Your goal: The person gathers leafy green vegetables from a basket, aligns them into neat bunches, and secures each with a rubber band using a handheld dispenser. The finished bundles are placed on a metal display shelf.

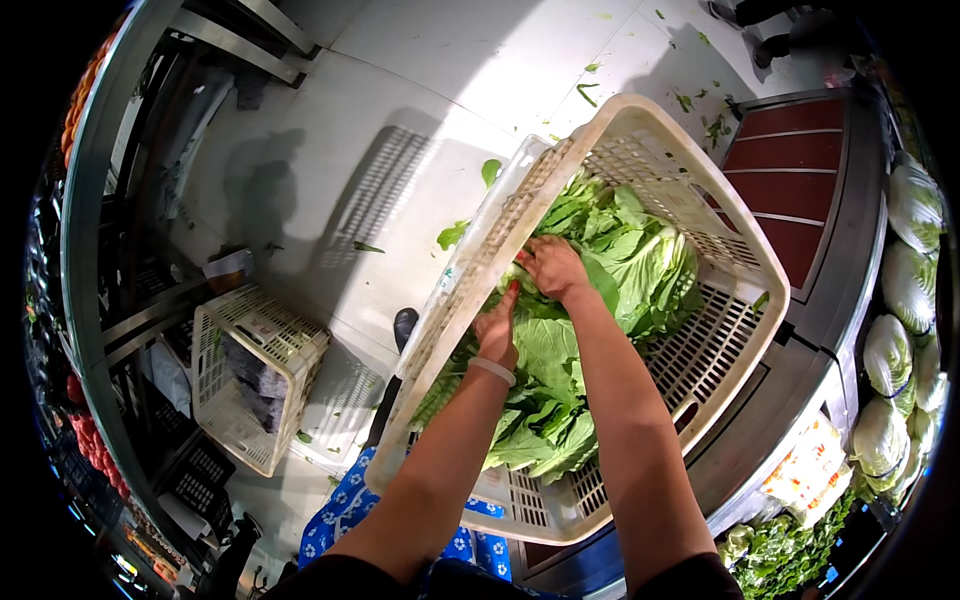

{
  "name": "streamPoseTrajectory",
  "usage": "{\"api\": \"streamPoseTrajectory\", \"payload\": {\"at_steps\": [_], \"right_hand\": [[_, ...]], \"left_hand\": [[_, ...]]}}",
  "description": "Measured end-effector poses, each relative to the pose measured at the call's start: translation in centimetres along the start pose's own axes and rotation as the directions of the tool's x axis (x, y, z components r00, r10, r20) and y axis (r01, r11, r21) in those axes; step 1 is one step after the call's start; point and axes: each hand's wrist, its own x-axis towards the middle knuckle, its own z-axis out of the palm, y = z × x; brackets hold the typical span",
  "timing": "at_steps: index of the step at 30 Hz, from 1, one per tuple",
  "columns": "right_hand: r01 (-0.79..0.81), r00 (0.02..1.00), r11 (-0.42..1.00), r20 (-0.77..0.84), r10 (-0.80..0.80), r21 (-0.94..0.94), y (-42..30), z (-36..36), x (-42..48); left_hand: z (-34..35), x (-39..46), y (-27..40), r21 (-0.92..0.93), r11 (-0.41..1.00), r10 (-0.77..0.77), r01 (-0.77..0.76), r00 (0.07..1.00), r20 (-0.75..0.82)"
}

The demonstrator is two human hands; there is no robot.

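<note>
A large off-white perforated plastic basket [750, 322] stands tilted before me, holding loose heads of leafy green vegetables [637, 255]. Both of my hands are inside it, near its left wall. My left hand [499, 322], with a pale band on the wrist, is against a leafy head, fingers pointing up. Beside it, my right hand [553, 266] curls over the pale stem end of the same greens. The fingertips partly hide behind leaves and the basket rim, so how firmly each hand grips is unclear.
A smaller off-white basket [259, 375] stands on the floor at left, near a shelf. Napa cabbages [885, 356] and a display counter [847, 300] line the right. Scattered leaves [452, 235] lie on the tiles. Another person's legs [765, 49] show at top right.
</note>
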Motion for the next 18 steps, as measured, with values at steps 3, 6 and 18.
{"api": "streamPoseTrajectory", "payload": {"at_steps": [3,6,18], "right_hand": [[-0.332,0.925,0.943,0.182,0.333,-0.035,-1.2,1.1,0.9],[-0.271,0.920,0.952,0.253,0.299,-0.141,-2.9,0.6,0.4],[-0.294,0.824,0.944,0.540,0.170,0.152,-5.3,-2.7,-2.3]], "left_hand": [[-1.4,0.2,-1.9,-0.048,0.930,0.369,-0.366,0.923,0.110],[-3.5,-0.8,-0.7,-0.219,0.975,0.098,-0.026,0.941,0.323],[-4.5,1.3,-2.2,-0.376,0.910,0.005,0.173,0.904,0.427]]}}
